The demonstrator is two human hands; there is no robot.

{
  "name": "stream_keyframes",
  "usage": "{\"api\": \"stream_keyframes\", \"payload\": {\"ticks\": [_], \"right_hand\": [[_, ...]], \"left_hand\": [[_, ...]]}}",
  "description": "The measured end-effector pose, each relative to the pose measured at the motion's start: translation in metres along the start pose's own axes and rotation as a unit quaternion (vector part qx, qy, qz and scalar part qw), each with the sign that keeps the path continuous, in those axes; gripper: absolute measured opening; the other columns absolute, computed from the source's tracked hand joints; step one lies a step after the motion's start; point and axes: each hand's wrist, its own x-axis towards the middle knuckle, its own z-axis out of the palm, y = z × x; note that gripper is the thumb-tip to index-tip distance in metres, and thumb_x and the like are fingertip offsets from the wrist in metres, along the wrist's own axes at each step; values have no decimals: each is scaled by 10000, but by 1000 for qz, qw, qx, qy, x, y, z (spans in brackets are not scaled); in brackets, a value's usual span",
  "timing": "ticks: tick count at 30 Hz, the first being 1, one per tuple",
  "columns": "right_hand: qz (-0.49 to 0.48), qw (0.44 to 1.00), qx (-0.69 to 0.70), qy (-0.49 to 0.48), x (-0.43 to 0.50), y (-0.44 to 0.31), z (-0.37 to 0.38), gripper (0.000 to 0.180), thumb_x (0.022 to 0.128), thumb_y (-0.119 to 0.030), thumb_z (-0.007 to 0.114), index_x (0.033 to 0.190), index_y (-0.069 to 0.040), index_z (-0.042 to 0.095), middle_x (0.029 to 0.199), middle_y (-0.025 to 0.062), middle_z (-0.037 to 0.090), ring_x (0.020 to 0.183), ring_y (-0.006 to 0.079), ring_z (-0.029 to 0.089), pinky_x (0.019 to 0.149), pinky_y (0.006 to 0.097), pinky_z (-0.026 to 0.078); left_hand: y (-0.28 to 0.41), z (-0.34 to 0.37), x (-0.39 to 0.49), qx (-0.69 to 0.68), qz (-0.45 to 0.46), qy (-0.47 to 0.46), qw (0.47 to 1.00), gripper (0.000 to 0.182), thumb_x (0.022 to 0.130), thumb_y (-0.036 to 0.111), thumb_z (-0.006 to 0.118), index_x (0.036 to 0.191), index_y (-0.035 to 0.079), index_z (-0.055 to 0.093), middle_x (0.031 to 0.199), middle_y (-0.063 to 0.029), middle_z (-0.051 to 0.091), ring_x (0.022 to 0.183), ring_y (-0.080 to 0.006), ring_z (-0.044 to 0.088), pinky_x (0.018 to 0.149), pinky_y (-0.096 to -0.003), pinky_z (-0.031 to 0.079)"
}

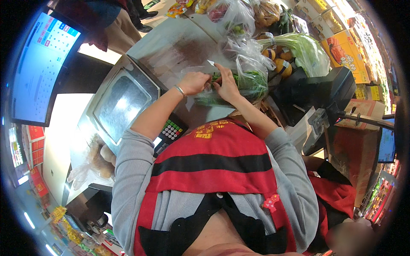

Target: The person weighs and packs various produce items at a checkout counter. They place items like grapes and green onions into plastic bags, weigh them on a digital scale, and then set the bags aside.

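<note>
A clear plastic bag of long green leafy vegetables [253, 91] lies on the counter before me. My left hand [194, 83] is closed on the gathered plastic at the bag's left end; its fingertips are partly hidden. Close beside it, my right hand [228, 85] rests against the bag with the thumb near my left fingers. A small white label [211, 63] sits at the tip of my raised right index finger. To the left stands a weighing scale with a metal pan [123, 100] and a keypad [171, 130].
Several bags of produce [235, 19] crowd the counter's far side, with bagged leafy greens [310, 54] at right. A touch screen [45, 70] stands left. A black device [317, 92] is at right. Another bag [99, 156] lies left of the scale. People stand nearby.
</note>
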Motion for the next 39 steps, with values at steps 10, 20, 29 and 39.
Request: {"api": "stream_keyframes", "payload": {"ticks": [10, 20, 29, 39], "right_hand": [[22, 997, 79, -3, -5, -4, -5, 745, 774, 124, 596, 1403, -182, 339, 1203, 184, 417, 896, 271, 611, 813, 362, 499], [16, 999, 43, 0, -4, -2, -3, 741, 769, 114, 605, 1400, -171, 342, 1213, 195, 422, 900, 296, 593, 828, 367, 498], [31, 997, 73, 2, -3, -1, -5, 739, 782, 86, 639, 1408, -183, 353, 1194, 162, 434, 829, 227, 628, 799, 346, 499], [-9, 998, 57, 17, -3, 8, -3, 743, 773, 106, 633, 1403, -184, 366, 1187, 155, 438, 813, 223, 622, 781, 330, 503]], "left_hand": [[-7, -3, 0, -11, 50, -15, 999, 187, 816, 139, 593, 996, 146, 643, 891, -146, 654, 864, -355, 623, 720, -472, 487], [-5, -9, 22, 99, 107, -76, 986, 114, 832, 177, 580, 914, 98, 592, 794, -147, 653, 747, -365, 633, 662, -486, 488], [-15, -5, -8, 5, 163, 16, 986, 202, 835, 212, 617, 981, 80, 569, 892, -137, 627, 850, -336, 622, 728, -451, 495], [1, -4, -14, 29, 190, 96, 977, 137, 797, 125, 640, 880, 43, 568, 897, -127, 574, 842, -325, 591, 715, -415, 491]]}}
